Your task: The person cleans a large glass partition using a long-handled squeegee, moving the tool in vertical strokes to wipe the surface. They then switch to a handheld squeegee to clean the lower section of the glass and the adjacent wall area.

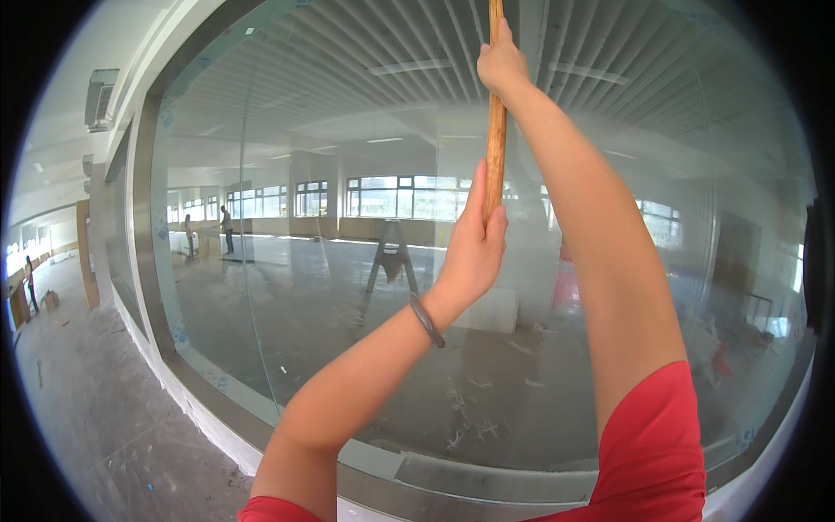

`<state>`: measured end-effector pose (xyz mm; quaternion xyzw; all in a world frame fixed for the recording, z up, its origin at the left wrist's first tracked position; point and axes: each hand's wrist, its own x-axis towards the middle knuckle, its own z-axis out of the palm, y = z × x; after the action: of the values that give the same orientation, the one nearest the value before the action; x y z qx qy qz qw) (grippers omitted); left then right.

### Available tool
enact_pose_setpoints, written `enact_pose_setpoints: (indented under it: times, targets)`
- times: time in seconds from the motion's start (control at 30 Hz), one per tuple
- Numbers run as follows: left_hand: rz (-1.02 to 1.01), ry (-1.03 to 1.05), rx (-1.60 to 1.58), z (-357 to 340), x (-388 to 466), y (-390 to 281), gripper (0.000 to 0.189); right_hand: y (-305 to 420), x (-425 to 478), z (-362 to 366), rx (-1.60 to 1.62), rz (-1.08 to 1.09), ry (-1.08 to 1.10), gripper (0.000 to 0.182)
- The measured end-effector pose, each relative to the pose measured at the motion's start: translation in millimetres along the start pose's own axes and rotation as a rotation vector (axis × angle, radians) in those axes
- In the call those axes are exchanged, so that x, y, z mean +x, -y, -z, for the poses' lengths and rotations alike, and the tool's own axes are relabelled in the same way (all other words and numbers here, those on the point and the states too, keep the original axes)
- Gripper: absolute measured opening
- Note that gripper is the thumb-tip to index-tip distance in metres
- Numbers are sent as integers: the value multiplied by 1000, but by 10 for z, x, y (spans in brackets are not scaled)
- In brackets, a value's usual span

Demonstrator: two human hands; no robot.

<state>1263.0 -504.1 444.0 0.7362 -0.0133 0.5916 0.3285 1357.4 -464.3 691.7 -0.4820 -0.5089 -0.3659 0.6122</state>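
A long wooden pole (496,140) stands nearly upright before a large glass pane (313,293) in a metal frame. My left hand (475,245), with a dark bangle at the wrist, grips the pole's lower part. Higher up, near the top of the view, my right hand (503,62) is closed around the same pole. The pole's upper end runs out of the picture, so what it bears is hidden. Both my arms are raised, in red short sleeves.
Through or in the glass appear a stepladder (391,251), a pale block (496,310) and debris on the floor. A metal sill (417,486) edges the pane below. At far left a person (30,284) stands beyond the concrete floor (124,404); wall-mounted units (101,101) hang above.
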Motion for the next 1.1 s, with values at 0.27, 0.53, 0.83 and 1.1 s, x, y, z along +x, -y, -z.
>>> enact_pose_setpoints:
  times: [0.27, 0.53, 0.83, 1.1]
  targets:
    - [-3, -22, 95, 108, 555, 224, 64, -74, 347, -338, 136, -3, 3, 50]
    - [386, 61, -293, 357, 871, 616, 33, -297, 404, -681, 14, -52, 13, 35]
    - [506, 45, -333, 207, 133, 989, 39, -329, -573, -541, -213, -69, 101, 62]
    - [644, 2, -384, 143, -1744, 1109, 43, -140, -2385, -62, -225, -196, 254, 65]
